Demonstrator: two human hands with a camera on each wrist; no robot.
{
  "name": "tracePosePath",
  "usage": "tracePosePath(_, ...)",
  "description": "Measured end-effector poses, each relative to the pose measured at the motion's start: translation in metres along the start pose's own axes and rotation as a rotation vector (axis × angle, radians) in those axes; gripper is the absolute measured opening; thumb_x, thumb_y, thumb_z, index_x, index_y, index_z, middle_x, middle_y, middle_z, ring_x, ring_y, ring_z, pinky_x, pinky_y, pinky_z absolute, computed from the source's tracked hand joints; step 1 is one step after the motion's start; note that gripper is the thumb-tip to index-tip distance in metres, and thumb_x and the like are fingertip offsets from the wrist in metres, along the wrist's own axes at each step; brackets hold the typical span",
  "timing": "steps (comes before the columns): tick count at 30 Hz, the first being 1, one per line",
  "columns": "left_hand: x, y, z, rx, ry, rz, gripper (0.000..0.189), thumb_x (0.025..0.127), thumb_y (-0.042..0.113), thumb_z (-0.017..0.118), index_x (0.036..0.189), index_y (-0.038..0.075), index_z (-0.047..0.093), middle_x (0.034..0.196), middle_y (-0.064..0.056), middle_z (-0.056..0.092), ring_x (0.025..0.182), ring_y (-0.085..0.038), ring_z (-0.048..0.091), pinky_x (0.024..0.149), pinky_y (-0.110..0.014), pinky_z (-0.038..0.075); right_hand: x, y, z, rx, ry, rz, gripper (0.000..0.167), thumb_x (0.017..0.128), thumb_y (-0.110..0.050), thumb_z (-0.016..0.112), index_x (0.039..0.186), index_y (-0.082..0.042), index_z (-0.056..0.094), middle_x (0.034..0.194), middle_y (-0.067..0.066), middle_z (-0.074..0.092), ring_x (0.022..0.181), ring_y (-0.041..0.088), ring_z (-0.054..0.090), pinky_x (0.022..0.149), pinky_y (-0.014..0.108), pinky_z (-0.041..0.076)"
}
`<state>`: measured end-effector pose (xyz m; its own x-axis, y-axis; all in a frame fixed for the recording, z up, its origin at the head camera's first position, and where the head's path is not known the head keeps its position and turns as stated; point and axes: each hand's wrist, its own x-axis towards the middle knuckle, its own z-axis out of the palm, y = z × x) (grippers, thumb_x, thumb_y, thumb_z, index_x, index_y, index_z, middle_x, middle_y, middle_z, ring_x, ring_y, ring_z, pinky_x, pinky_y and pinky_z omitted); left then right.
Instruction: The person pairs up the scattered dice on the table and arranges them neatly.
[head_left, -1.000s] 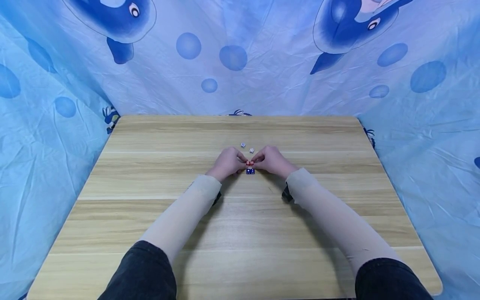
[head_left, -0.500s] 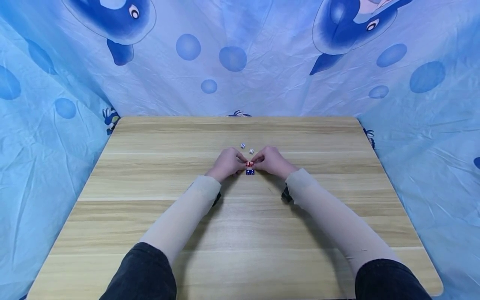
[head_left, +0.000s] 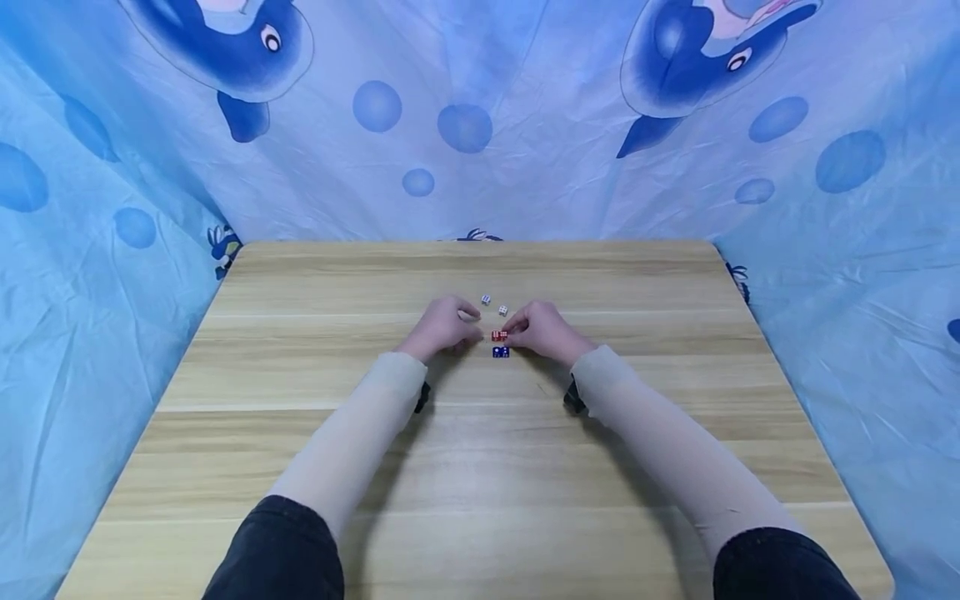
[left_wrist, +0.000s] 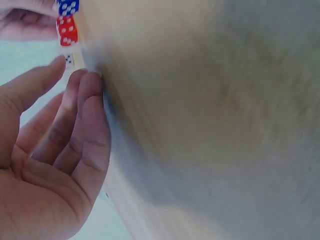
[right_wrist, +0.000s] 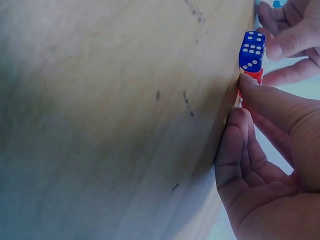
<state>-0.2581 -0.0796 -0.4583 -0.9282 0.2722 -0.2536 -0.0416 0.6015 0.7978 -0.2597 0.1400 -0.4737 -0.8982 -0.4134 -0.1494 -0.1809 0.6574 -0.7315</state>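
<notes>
Two red dice (head_left: 499, 336) stand side by side at the middle of the table, just beyond a pair of blue dice (head_left: 501, 352). My right hand (head_left: 547, 331) pinches the right red die with thumb and index finger. In the right wrist view the thumb tip (right_wrist: 248, 81) lies against the red, beside the blue dice (right_wrist: 252, 51). My left hand (head_left: 447, 325) is a little left of the red dice, its thumb and fingers parted with nothing between them. The left wrist view shows its fingers (left_wrist: 90, 125) loosely bent and a red die (left_wrist: 67, 31) past them.
Two white dice (head_left: 503, 311) lie slightly apart behind the red ones. The wood-grain table (head_left: 480, 467) extends around the hands, with a blue dolphin-print sheet (head_left: 525, 200) hanging at its back and sides.
My left hand has let go of the red dice and moved left, its fingers spreading. The right hand stays at the red dice. The head view has tilted slightly upward.
</notes>
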Motion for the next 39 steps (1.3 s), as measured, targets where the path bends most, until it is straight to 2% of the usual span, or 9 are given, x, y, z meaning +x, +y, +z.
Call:
tracePosePath(4, 0.011, -0.005, -0.008, -0.072, 0.005, 0.020, 0.047, 0.092, 0.012, 0.076, 0.135, 0.001, 0.062, 0.084, -0.012, 0.073, 0.069, -0.030, 0.069, 0.064, -0.040, 0.059, 0.000, -0.001, -0.001, 0.001, 0.006, 0.003, 0.020, 0.085, -0.012, 0.085, 0.104, -0.010, 0.080, 0.091, -0.001, 0.074, 0.080, 0.016, 0.067, 0.074, 0.031, 0.055)
tracePosePath(11, 0.033, -0.009, -0.014, -0.162, 0.027, 0.007, 0.048, 0.095, 0.013, 0.074, 0.139, 0.003, 0.058, 0.081, -0.016, 0.072, 0.064, -0.028, 0.069, 0.060, -0.039, 0.060, 0.001, -0.003, -0.004, -0.015, -0.001, 0.004, 0.019, 0.086, -0.013, 0.084, 0.105, -0.009, 0.080, 0.097, 0.000, 0.074, 0.085, 0.015, 0.066, 0.076, 0.031, 0.054)
tracePosePath(15, 0.040, -0.007, -0.013, -0.196, 0.013, -0.005, 0.048, 0.095, 0.012, 0.075, 0.139, 0.002, 0.059, 0.084, -0.017, 0.072, 0.062, -0.028, 0.068, 0.061, -0.039, 0.060, 0.000, -0.003, -0.004, -0.016, -0.005, -0.018, 0.020, 0.086, -0.013, 0.084, 0.105, -0.008, 0.080, 0.092, 0.000, 0.074, 0.082, 0.016, 0.066, 0.075, 0.031, 0.054)
tracePosePath(21, 0.047, -0.007, -0.010, -0.181, -0.019, -0.025, 0.044, 0.094, 0.013, 0.076, 0.135, 0.003, 0.063, 0.085, -0.016, 0.072, 0.058, -0.026, 0.066, 0.057, -0.036, 0.059, 0.000, 0.000, -0.002, -0.014, -0.014, -0.025, 0.020, 0.086, -0.012, 0.084, 0.105, -0.008, 0.080, 0.086, -0.003, 0.073, 0.077, 0.016, 0.065, 0.072, 0.030, 0.054)
tracePosePath(29, 0.056, -0.007, -0.005, -0.151, 0.003, -0.024, 0.031, 0.094, 0.010, 0.076, 0.123, 0.004, 0.071, 0.078, -0.017, 0.070, 0.052, -0.023, 0.063, 0.051, -0.035, 0.057, 0.000, -0.002, -0.001, -0.043, 0.006, -0.008, 0.020, 0.085, -0.013, 0.085, 0.104, -0.009, 0.080, 0.088, -0.003, 0.073, 0.076, 0.016, 0.063, 0.072, 0.031, 0.051)
tracePosePath(39, 0.057, -0.004, -0.003, -0.163, 0.023, -0.047, 0.019, 0.092, 0.007, 0.077, 0.111, 0.003, 0.076, 0.075, -0.018, 0.069, 0.051, -0.023, 0.062, 0.052, -0.036, 0.058, 0.002, 0.001, 0.000, -0.037, 0.014, -0.004, 0.017, 0.085, -0.012, 0.085, 0.102, -0.010, 0.081, 0.091, -0.004, 0.075, 0.081, 0.015, 0.065, 0.075, 0.030, 0.052)
